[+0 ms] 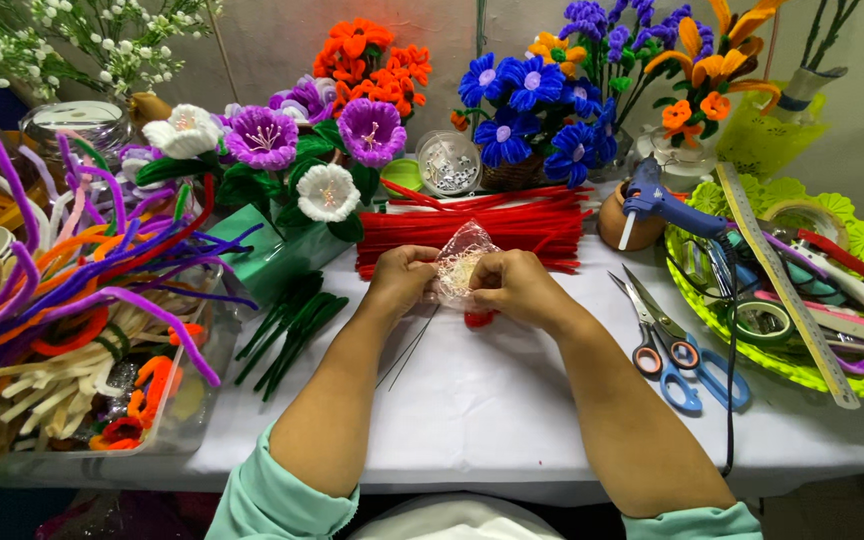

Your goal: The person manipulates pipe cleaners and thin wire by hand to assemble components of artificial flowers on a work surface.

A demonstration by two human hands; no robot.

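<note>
Both hands meet over the white table [472,400]. My left hand [401,279] and my right hand [514,283] pinch a small crinkled clear plastic packet [461,258] between them, held just in front of a long bundle of red pipe cleaners [472,228]. A small red piece [479,319] lies under my right hand. Thin wire stems [407,352] slant across the cloth below my left wrist.
Scissors [664,340] lie to the right, next to a green tray [802,365] with tape, a ruler and a blue glue gun [652,200]. Dark green pipe cleaners [292,325] and a clear bin of mixed pipe cleaners [102,320] sit left. Pipe-cleaner flowers [352,130] line the back.
</note>
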